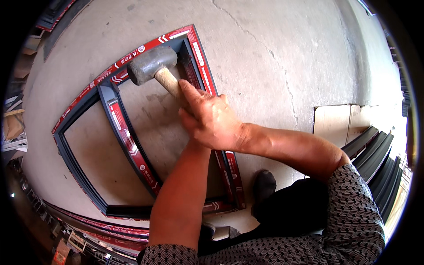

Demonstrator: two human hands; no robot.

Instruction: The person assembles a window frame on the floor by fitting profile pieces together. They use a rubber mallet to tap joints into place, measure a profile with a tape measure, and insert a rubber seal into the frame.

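Observation:
A rubber mallet (152, 64) with a dark grey cylindrical head and a pale wooden handle is raised over the frame's far side. My right hand (216, 121) is closed around the handle, its index finger lying along the wood. Under it, my left hand (188, 122) is closed at the same handle, its fingers mostly hidden by the right. Below lies a dark grey metal frame (115, 62) with red printed protective film. A crossbar (132, 141) divides it into two openings. Overlap hides whether the mallet head touches the frame.
The frame lies on a cracked concrete floor (265, 57). Cardboard (333, 123) and dark metal profiles (369, 145) lie at the right. More red-filmed profiles (110, 229) run along the lower left. My shoe (265, 185) stands beside the frame's near right corner.

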